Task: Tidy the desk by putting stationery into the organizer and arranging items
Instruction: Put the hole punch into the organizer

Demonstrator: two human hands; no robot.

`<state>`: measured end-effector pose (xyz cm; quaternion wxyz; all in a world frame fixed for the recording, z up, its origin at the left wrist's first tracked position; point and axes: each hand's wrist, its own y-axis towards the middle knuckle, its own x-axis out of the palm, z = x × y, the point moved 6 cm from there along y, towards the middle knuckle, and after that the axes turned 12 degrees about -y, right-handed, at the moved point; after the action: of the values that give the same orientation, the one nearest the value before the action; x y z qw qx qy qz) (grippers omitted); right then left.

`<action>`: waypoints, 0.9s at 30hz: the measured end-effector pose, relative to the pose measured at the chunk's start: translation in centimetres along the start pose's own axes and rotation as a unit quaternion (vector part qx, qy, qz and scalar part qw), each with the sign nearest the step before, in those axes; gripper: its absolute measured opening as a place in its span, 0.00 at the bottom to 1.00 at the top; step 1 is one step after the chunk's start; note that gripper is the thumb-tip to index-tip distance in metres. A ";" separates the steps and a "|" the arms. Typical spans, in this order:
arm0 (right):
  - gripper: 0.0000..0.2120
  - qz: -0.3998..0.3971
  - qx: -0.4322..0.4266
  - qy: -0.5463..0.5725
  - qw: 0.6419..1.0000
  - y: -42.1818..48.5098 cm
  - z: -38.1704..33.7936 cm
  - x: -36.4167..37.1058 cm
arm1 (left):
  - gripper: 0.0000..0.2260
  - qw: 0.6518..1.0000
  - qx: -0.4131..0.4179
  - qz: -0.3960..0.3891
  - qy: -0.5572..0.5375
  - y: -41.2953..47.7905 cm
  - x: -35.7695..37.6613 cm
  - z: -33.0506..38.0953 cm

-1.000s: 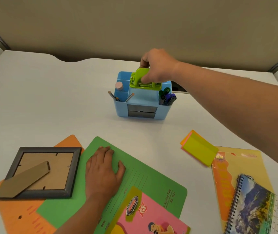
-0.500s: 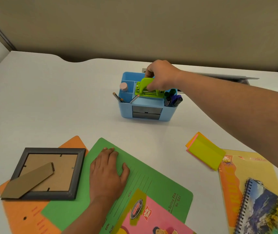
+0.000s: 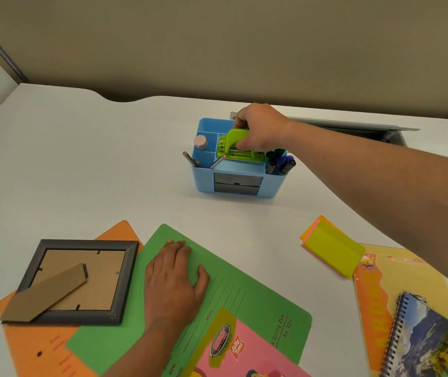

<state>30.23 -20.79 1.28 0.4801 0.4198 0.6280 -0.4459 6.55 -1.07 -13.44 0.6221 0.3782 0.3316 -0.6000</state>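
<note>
The white desk (image 3: 81, 172) runs back to a beige partition, its far edge scooped inward at 11 o'clock. A light-blue plastic organizer (image 3: 203, 183) stands at 12 o'clock. An orange card folder (image 3: 27, 349) lies at 8 o'clock. A green card folder (image 3: 244, 281) at 6 o'clock overlaps its right edge. A pad of yellow and orange sticky notes (image 3: 331, 248) lies at 3 o'clock, touching a yellow-and-orange softcover book (image 3: 407, 276) at 4 o'clock.

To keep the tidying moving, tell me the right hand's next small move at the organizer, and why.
Probably ease the green hole punch a little deeper before loosening the grip. The right hand holds it in the middle compartment of the blue organizer, yet much of it stands above the rim, so it may not be settled.
</note>
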 end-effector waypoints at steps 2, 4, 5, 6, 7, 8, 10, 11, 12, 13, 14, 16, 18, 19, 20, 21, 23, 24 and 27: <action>0.16 0.000 0.000 0.004 1.000 0.0 0.1 0.1 | 0.19 1.000 0.001 0.000 0.001 0.0 0.0 0.0; 0.16 0.000 0.000 0.006 1.000 0.0 0.1 0.2 | 0.19 1.000 0.000 0.002 0.000 0.0 0.0 0.0; 0.17 0.000 -0.001 0.007 1.000 0.0 0.1 0.2 | 0.19 1.000 0.000 0.002 0.000 0.0 0.0 0.0; 0.17 0.000 0.000 0.009 1.000 0.0 0.2 0.2 | 0.19 1.000 0.000 0.002 0.000 0.0 0.0 0.0; 0.17 -0.001 0.001 0.012 1.000 0.0 0.2 0.2 | 0.19 1.000 0.000 0.001 0.001 0.0 0.0 0.0; 0.17 -0.001 0.002 0.014 1.000 0.0 0.2 0.2 | 0.18 1.000 0.000 0.000 0.001 0.0 0.0 0.0; 0.17 0.000 0.000 0.013 1.000 0.0 0.2 0.2 | 0.18 1.000 -0.002 0.000 0.000 0.0 0.1 0.0; 0.17 0.001 0.000 0.012 1.000 0.0 0.2 0.3 | 0.18 1.000 -0.003 -0.001 0.001 0.0 0.1 -0.1; 0.16 0.002 -0.001 0.012 1.000 0.0 0.2 0.3 | 0.18 1.000 -0.004 -0.002 0.003 0.0 0.1 -0.1; 0.16 0.003 -0.002 0.012 1.000 0.0 0.2 0.3 | 0.18 1.000 -0.005 -0.002 0.003 -0.1 0.1 -0.1; 0.16 0.004 -0.004 0.011 1.000 0.0 0.2 0.3 | 0.18 1.000 -0.004 -0.002 0.002 -0.1 0.1 -0.1; 0.16 0.000 -0.012 0.005 1.000 0.0 0.2 0.2 | 0.18 1.000 -0.003 0.000 0.000 -0.1 0.1 -0.1; 0.15 -0.007 -0.025 -0.004 1.000 0.0 0.0 0.2 | 0.19 1.000 -0.003 0.000 0.001 0.0 0.1 -0.1; 0.15 -0.008 -0.029 -0.008 1.000 0.0 -0.1 0.2 | 0.19 1.000 -0.003 0.001 0.001 0.0 0.1 -0.1; 0.14 -0.007 -0.031 -0.010 0.999 0.0 -0.1 0.2 | 0.19 1.000 -0.003 0.001 0.000 0.0 0.1 -0.1; 0.14 -0.006 -0.030 -0.008 1.000 0.0 -0.1 0.3 | 0.19 1.000 -0.003 0.002 -0.001 0.0 0.0 -0.1; 0.15 -0.005 -0.029 -0.003 1.000 -0.1 -0.1 0.4 | 0.19 1.000 -0.003 0.001 -0.001 0.0 0.0 -0.2; 0.15 -0.004 -0.029 0.000 1.000 -0.1 -0.1 0.5 | 0.19 1.000 -0.004 -0.001 -0.001 0.0 0.1 -0.2; 0.15 0.000 -0.030 0.011 0.999 -0.2 -0.1 0.7 | 0.19 1.000 -0.007 -0.004 -0.001 -0.1 0.1 -0.2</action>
<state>29.88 -20.66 0.68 0.4855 0.4100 0.6463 -0.4224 6.49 -0.95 -13.68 0.6222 0.3725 0.3367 -0.6006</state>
